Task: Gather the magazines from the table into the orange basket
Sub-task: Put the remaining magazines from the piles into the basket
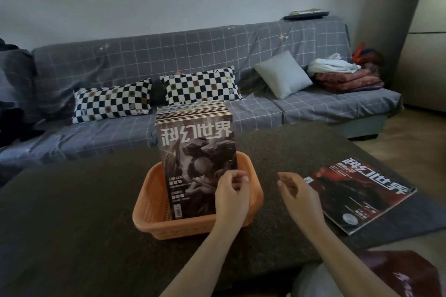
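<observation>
Magazines [196,152] stand upright in orange basket [154,202] to fit; left hand [233,196] and right hand [298,194] both released, last magazine [359,194] near table's right edge.

Dim, flat indoor light w/ soft shadows; wide-angle bends the edges, pic slightly soft, esp. corners.

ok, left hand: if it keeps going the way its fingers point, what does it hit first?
Probably the front cover of the magazine stack standing upright in the orange basket. The left hand has loosely curled fingers pointing at it, holding nothing; depth is unclear from one view.
</observation>
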